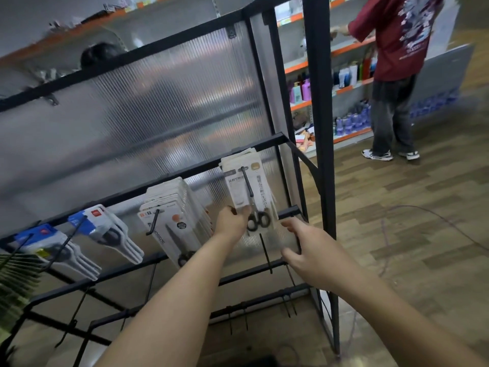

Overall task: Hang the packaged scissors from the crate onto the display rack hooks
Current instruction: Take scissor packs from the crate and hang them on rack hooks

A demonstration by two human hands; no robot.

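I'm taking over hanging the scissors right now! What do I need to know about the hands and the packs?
Left hand: pinches the bottom corner of the front scissors pack, which hangs on the rightmost hook.
Right hand: open, just right of that pack, holding nothing.
Done: several packs on that hook, a thick stack on the next one, blue-carded packs further left.
Left: a lower hook is bare. The crate is not in view.
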